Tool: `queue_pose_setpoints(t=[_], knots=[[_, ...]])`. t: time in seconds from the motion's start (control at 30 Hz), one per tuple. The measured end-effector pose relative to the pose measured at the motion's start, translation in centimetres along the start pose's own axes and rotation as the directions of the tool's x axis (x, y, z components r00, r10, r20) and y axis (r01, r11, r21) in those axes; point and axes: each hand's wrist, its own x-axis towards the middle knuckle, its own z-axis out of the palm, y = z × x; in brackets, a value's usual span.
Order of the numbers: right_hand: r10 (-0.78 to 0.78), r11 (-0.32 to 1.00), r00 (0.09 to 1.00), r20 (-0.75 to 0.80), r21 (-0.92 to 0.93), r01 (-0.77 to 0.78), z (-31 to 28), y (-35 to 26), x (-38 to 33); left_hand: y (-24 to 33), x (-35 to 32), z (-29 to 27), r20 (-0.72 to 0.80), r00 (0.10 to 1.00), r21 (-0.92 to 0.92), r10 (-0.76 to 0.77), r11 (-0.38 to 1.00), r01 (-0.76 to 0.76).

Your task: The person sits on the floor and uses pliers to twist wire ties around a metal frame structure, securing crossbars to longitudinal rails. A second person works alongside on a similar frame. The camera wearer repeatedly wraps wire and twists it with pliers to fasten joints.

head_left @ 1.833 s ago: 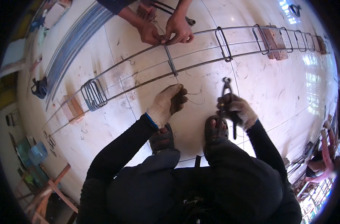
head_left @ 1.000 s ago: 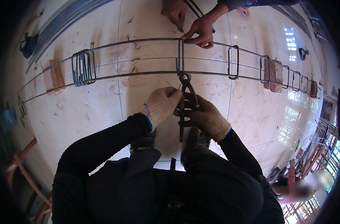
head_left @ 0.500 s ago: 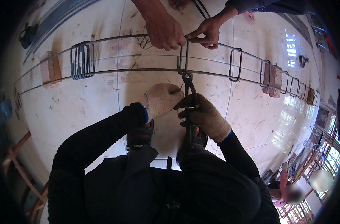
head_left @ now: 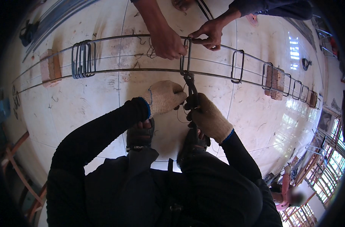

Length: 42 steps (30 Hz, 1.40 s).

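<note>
My right hand [head_left: 211, 119], in a tan knit glove, is closed around the handles of dark pincers [head_left: 191, 86]. Their jaws meet the near long steel rod [head_left: 142, 70] at the foot of a rectangular stirrup [head_left: 190, 56]. Left of the pincers, my gloved left hand [head_left: 165, 97] has its fingers pinched together beside a thin tie wire [head_left: 182, 122] that loops below them. Whether the wire passes between those fingertips is hidden. Across the rods, a co-worker's bare hand [head_left: 168, 42] touches the stirrup, and their other hand [head_left: 211, 33] holds its far top corner.
Bunched stirrups [head_left: 83, 59] hang on the rods at left, with single ones [head_left: 238, 66] spaced to the right. Bricks [head_left: 50, 68] prop the rods. Wire scraps litter the pale tiled floor [head_left: 100, 113]. Another person [head_left: 286, 189] is at lower right.
One co-worker's hand has shifted down and in against the stirrup. My right hand has changed its hold on the pincers, whose handles look closer together. My left hand stays almost in place.
</note>
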Motion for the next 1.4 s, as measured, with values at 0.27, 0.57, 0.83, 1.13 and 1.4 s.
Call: queue_pose_setpoints(t=[0.27,0.57,0.83,1.13,1.4], knots=[[0.107,0.984,0.983,-0.148,0.156,-0.084,2.0,0.8,0.5,-1.0,2.9,3.7,-0.097,0.978,-0.529,-0.185,0.842,0.107],[0.163,0.858,0.979,0.119,0.473,-0.200,1.0,1.9,-2.6,-1.6,4.5,6.5,-0.112,0.989,-0.759,-0.094,0.650,-0.024],[-0.093,0.539,0.927,0.364,0.801,-0.260,1.6,5.1,-1.3,-2.7,4.2,6.8,-0.083,0.996,-0.875,0.033,0.476,-0.089],[-0.451,0.083,0.767,0.456,0.877,-0.473,4.5,6.3,-0.2,-3.4,4.2,6.1,0.044,0.988,-0.969,0.145,0.246,0.007],[0.183,0.661,0.933,0.310,0.664,-0.350,2.5,1.8,-1.9,0.2,1.4,5.8,0.120,0.987,-0.901,-0.107,0.406,0.154]])
